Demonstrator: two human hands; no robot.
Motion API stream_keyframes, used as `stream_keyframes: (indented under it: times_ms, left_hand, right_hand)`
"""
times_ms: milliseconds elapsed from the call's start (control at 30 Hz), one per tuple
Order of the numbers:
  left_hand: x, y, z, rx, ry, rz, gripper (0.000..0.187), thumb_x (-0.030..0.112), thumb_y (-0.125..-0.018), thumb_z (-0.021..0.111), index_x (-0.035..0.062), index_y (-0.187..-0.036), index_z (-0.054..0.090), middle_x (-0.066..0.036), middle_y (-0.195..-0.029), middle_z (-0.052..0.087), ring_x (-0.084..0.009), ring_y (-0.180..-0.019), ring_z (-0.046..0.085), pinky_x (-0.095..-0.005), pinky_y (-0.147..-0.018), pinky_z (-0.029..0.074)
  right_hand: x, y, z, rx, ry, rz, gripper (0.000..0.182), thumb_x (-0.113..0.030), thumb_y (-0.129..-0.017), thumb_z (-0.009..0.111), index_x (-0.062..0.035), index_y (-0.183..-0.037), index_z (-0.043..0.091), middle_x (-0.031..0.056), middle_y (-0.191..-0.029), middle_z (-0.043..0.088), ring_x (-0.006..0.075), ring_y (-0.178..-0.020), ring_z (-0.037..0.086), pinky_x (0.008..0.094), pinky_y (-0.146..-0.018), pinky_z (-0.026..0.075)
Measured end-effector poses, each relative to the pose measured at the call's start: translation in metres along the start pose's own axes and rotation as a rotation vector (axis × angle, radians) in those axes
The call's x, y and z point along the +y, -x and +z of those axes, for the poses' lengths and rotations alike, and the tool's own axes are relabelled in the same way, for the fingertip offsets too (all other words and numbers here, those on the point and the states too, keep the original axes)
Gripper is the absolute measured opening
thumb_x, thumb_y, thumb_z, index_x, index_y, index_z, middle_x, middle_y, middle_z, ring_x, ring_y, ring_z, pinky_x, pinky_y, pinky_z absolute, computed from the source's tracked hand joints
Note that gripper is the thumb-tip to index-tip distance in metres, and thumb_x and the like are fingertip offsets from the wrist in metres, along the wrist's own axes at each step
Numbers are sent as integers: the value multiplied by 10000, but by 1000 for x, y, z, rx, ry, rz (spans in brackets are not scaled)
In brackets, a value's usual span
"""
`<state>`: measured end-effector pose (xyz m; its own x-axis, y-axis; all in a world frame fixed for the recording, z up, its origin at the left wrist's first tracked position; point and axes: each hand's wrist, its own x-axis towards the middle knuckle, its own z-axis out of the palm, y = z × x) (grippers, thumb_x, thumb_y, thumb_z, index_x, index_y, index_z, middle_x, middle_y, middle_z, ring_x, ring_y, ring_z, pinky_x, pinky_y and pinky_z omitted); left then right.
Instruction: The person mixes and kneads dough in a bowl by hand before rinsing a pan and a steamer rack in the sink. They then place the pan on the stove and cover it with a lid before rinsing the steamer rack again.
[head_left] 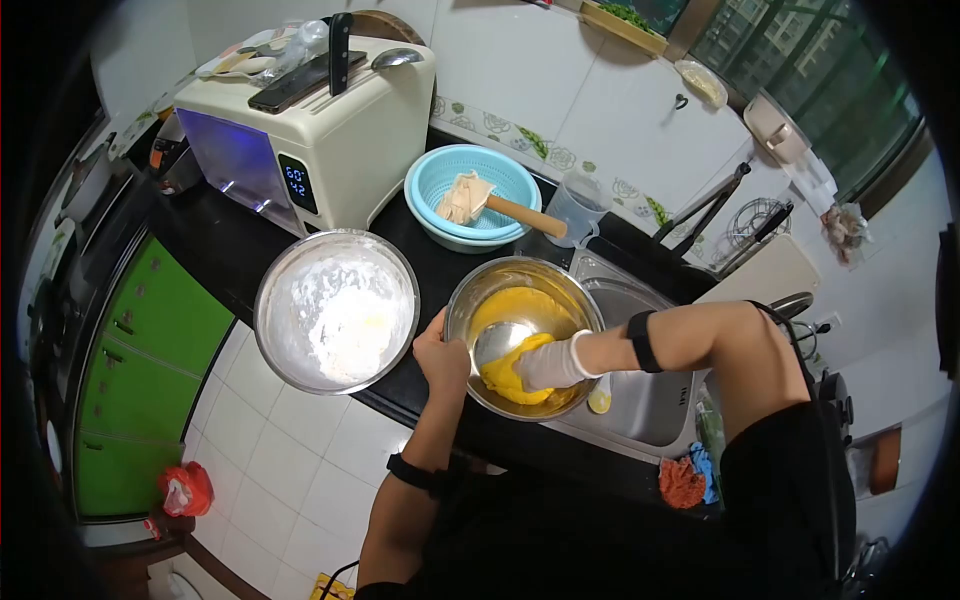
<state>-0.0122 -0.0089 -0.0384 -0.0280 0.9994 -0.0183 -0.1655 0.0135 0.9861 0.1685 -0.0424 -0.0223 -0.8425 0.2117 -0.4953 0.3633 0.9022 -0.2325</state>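
Observation:
A steel bowl (579, 287) stands at the counter's edge beside the sink, with yellow dough (513, 390) low inside it. My left hand (441, 357) grips the bowl's left rim. Inside the bowl, my right hand (545, 368) wears a whitish glove and presses into the dough; its fingers are hidden in the dough. Left of my left hand is a second metal bowl (295, 310) coated with white flour. Behind the steel bowl, a blue basin with a strainer (432, 180) holds a pale cloth-like piece (465, 198) and a wooden-handled tool (525, 214).
A cream appliance (372, 130) stands behind the floured bowl, with a knife (340, 55), phone and ladle on top. A clear measuring cup (577, 210) is by the basin. The sink (650, 405) lies under my right forearm, with cloths (682, 482) at its near edge.

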Motion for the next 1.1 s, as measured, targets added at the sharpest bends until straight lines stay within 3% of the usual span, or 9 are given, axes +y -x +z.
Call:
stream_keyframes:
  times_ms: [167, 300, 333, 367, 467, 567, 800, 867, 1100]
  left_hand:
    - [-1, -2, 2, -8, 86, 6, 491, -161, -605, 361, -46, -1023, 592, -84, -839, 639, -120, -750, 591, -227, -725, 450]
    - [8, 4, 1, -45, 101, -4, 493, -159, -607, 347, -45, -1016, 598, -79, -836, 635, -119, -745, 589, -229, -718, 453]
    - [7, 2, 1, -18, 11, 21, 496, -160, -603, 346, -41, -1008, 605, -75, -834, 633, -113, -739, 585, -228, -713, 453]
    - [4, 1, 1, -15, 15, 40, 496, -160, -603, 346, -41, -1008, 605, -75, -834, 633, -113, -739, 585, -228, -713, 453]
    - [3, 2, 1, -23, 51, -7, 502, -173, -605, 328, -68, -1023, 585, -68, -884, 618, -118, -781, 579, -217, -740, 444]
    - [4, 2, 1, -26, 42, 1, 516, -170, -589, 318, -70, -1019, 585, -70, -886, 618, -120, -785, 580, -213, -746, 440]
    - [1, 0, 1, 45, -12, 11, 469, -126, -581, 386, -36, -979, 617, -93, -805, 645, -136, -740, 599, -244, -710, 454]
    - [-3, -3, 0, 37, -10, -2, 470, -125, -581, 385, -36, -980, 616, -96, -808, 645, -137, -742, 600, -245, -713, 453]
    - [-4, -2, -2, 4, -7, 7, 468, -120, -587, 405, -38, -1000, 607, -101, -831, 647, -134, -755, 600, -240, -726, 451]
  right_hand:
    - [2, -37, 2, -297, 625, -22, 225, -127, -734, 541, -21, -916, 621, 123, -922, 576, 269, -766, 584, 307, -677, 468]
    - [9, -45, 13, -291, -89, 516, 285, -116, -758, 526, -22, -1019, 592, 118, -986, 577, 233, -849, 582, 313, -727, 458]
    - [14, -52, 1, -655, 575, -10, 318, -152, -754, 558, -52, -1056, 578, 108, -1000, 574, 228, -884, 569, 328, -760, 442]
    - [19, -48, -9, -654, 593, -1, 318, -152, -754, 558, -52, -1056, 578, 108, -1000, 574, 228, -884, 569, 328, -760, 442]
    - [28, -22, -66, -303, -602, 223, 393, -238, -729, 586, -79, -1088, 573, 147, -1084, 566, 253, -1023, 519, 354, -879, 388]
    - [38, -29, -88, -105, -466, 658, 406, -284, -740, 560, -77, -1088, 580, 162, -1086, 563, 279, -1042, 507, 369, -892, 377]
    - [27, -77, -34, -34, -529, 487, 447, -394, -767, 480, -87, -1071, 593, 153, -1062, 578, 298, -1019, 524, 391, -867, 397]
    - [11, -70, -43, -244, -258, 380, 416, -362, -747, 512, -103, -1059, 603, 144, -1050, 585, 293, -1007, 531, 393, -866, 397]
    - [-18, -3, -69, -247, -46, 104, 343, -201, -609, 668, -73, -924, 620, 113, -967, 574, 285, -912, 555, 378, -800, 434]
